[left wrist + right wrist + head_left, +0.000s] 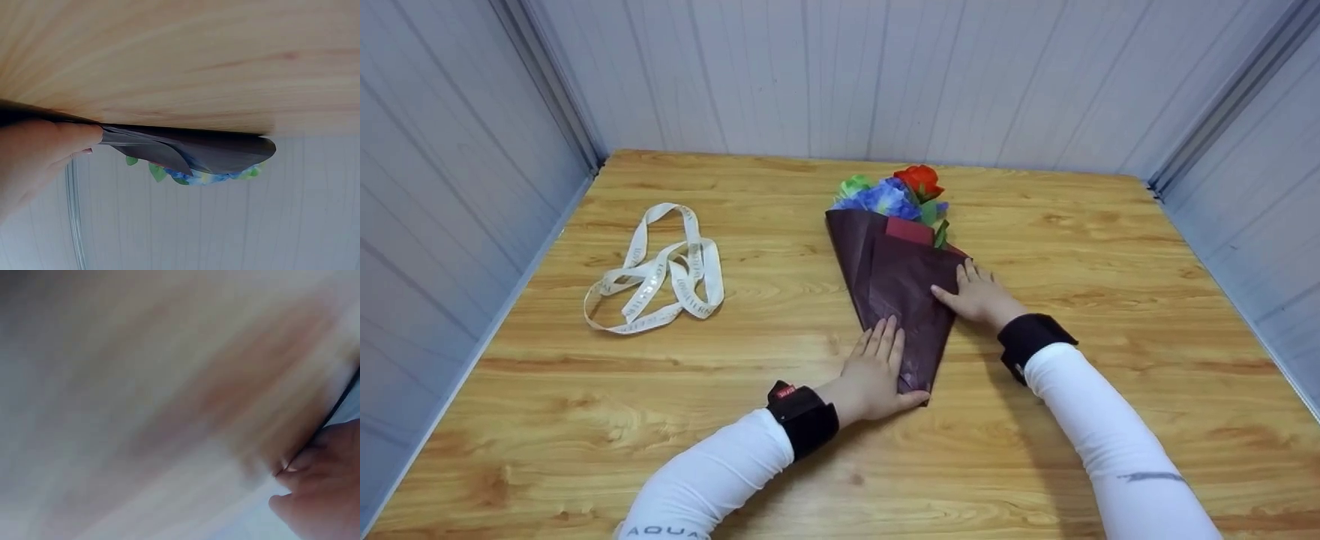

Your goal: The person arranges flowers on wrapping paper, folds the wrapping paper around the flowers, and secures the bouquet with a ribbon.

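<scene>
A bouquet wrapped in dark maroon paper lies on the wooden table, its narrow end toward me. Blue flowers, a red flower and some green show at its wide top. My left hand lies over the lower left of the wrap with its fingers extended. On the paper's right edge rests my right hand, its fingers fairly straight and the thumb apart. The left wrist view shows the bouquet side-on, with the dark paper beyond my fingers. Motion blurs the right wrist view.
A loosely looped white ribbon with printed lettering lies on the left of the wooden table. Pale panel walls rise behind the table and along both its sides.
</scene>
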`<action>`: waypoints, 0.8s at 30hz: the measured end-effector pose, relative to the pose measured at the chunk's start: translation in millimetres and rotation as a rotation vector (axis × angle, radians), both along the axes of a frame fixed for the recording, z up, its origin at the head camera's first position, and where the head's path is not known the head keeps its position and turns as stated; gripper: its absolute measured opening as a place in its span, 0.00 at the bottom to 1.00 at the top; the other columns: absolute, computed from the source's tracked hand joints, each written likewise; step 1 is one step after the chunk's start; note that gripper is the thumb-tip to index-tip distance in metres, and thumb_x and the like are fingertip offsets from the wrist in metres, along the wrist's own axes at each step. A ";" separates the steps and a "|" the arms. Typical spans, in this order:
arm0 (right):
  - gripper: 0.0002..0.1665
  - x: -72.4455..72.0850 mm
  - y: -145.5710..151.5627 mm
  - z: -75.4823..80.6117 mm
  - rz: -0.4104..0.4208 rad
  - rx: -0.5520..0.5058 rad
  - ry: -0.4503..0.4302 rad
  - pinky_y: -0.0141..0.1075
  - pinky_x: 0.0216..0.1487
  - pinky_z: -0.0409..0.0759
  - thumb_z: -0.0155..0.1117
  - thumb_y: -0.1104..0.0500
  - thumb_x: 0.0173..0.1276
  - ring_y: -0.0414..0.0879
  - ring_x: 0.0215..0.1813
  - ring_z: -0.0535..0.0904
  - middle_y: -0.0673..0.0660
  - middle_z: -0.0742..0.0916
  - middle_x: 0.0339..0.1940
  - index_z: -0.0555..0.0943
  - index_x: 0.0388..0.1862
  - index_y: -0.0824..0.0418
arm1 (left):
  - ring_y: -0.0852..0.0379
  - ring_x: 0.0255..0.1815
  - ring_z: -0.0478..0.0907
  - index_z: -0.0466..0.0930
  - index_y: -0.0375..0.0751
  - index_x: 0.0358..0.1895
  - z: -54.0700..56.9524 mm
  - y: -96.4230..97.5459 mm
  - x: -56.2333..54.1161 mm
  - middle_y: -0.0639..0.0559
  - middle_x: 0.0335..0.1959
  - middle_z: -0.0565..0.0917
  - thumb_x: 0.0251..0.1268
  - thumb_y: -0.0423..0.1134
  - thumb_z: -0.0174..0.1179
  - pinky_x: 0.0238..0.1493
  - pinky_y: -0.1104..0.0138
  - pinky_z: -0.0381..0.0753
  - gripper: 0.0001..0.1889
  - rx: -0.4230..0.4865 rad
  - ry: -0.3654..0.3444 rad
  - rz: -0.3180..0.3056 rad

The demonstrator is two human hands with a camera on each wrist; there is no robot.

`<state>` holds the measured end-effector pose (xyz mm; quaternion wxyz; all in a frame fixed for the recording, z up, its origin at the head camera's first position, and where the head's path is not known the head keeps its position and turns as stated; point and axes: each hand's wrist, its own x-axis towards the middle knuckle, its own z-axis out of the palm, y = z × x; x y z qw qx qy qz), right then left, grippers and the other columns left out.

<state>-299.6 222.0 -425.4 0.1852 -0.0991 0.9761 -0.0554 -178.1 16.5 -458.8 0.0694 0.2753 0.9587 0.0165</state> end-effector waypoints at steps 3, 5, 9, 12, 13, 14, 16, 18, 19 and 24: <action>0.51 -5.8 5.2 2.2 -0.023 -0.028 -0.005 0.59 0.73 0.37 0.31 0.33 0.73 0.71 0.74 0.38 0.74 0.45 0.75 0.42 0.73 0.76 | 0.44 0.77 0.40 0.42 0.34 0.75 0.3 0.5 -0.7 0.37 0.77 0.42 0.61 0.75 0.35 0.75 0.56 0.43 0.52 0.001 0.006 -0.005; 0.51 -9.6 8.7 2.4 -0.035 -0.032 -0.009 0.59 0.73 0.36 0.31 0.33 0.73 0.71 0.74 0.39 0.73 0.45 0.75 0.41 0.74 0.74 | 0.44 0.77 0.40 0.43 0.34 0.75 0.8 0.8 -0.8 0.37 0.77 0.42 0.61 0.75 0.36 0.75 0.56 0.44 0.52 0.013 0.009 -0.008; 0.47 -13.8 15.2 -1.1 -0.016 -0.026 -0.015 0.60 0.72 0.36 0.30 0.35 0.74 0.68 0.75 0.39 0.70 0.46 0.76 0.41 0.75 0.70 | 0.44 0.77 0.40 0.43 0.33 0.75 0.1 -0.8 2.0 0.37 0.77 0.43 0.61 0.74 0.38 0.75 0.56 0.45 0.52 0.034 -0.001 -0.010; 0.42 -15.1 19.2 -4.3 -0.008 -0.046 -0.016 0.62 0.72 0.35 0.29 0.38 0.76 0.67 0.76 0.38 0.67 0.47 0.77 0.41 0.76 0.67 | 0.44 0.77 0.41 0.44 0.33 0.75 -1.5 -2.4 3.9 0.37 0.76 0.44 0.61 0.74 0.38 0.75 0.56 0.45 0.52 0.034 -0.001 -0.004; 0.41 -15.3 20.1 -5.2 -0.013 -0.054 -0.013 0.62 0.71 0.35 0.28 0.40 0.77 0.67 0.76 0.38 0.66 0.47 0.77 0.41 0.76 0.66 | 0.44 0.77 0.41 0.44 0.33 0.74 -1.6 -2.8 4.2 0.37 0.76 0.44 0.61 0.74 0.38 0.75 0.56 0.45 0.52 0.036 0.000 -0.002; 0.40 -15.6 20.6 -6.0 -0.022 -0.057 -0.008 0.62 0.72 0.35 0.28 0.41 0.77 0.66 0.76 0.38 0.65 0.47 0.77 0.41 0.76 0.65 | 0.44 0.77 0.41 0.44 0.33 0.74 -1.6 -3.0 4.1 0.37 0.76 0.43 0.61 0.74 0.38 0.75 0.56 0.45 0.52 0.034 0.000 -0.001; 0.39 -16.0 20.8 -7.5 -0.041 -0.053 0.010 0.62 0.72 0.35 0.28 0.42 0.77 0.66 0.76 0.38 0.65 0.48 0.77 0.40 0.76 0.65 | 0.43 0.77 0.41 0.44 0.33 0.74 -1.4 -2.8 3.7 0.36 0.76 0.43 0.61 0.74 0.38 0.75 0.56 0.45 0.52 0.036 0.003 -0.001; 0.39 -16.2 20.1 -9.4 -0.058 -0.031 0.029 0.62 0.72 0.36 0.28 0.42 0.78 0.66 0.76 0.38 0.64 0.48 0.78 0.39 0.76 0.65 | 0.43 0.77 0.41 0.44 0.32 0.74 -1.0 -2.3 2.8 0.36 0.76 0.44 0.61 0.74 0.39 0.75 0.55 0.45 0.52 0.046 0.006 -0.003; 0.39 -16.2 19.7 -10.4 -0.065 -0.018 0.036 0.62 0.72 0.37 0.28 0.43 0.78 0.65 0.76 0.38 0.64 0.47 0.78 0.38 0.76 0.64 | 0.43 0.77 0.41 0.45 0.32 0.74 -1.1 -1.8 2.3 0.36 0.76 0.44 0.61 0.74 0.39 0.75 0.55 0.45 0.52 0.048 0.006 -0.004; 0.39 -15.2 16.9 -15.9 -0.077 0.016 0.043 0.61 0.72 0.36 0.25 0.43 0.78 0.63 0.77 0.34 0.63 0.43 0.78 0.33 0.76 0.64 | 0.43 0.77 0.40 0.44 0.32 0.74 -1.6 -1.3 0.4 0.36 0.76 0.43 0.61 0.74 0.38 0.75 0.55 0.44 0.53 0.049 -0.001 -0.005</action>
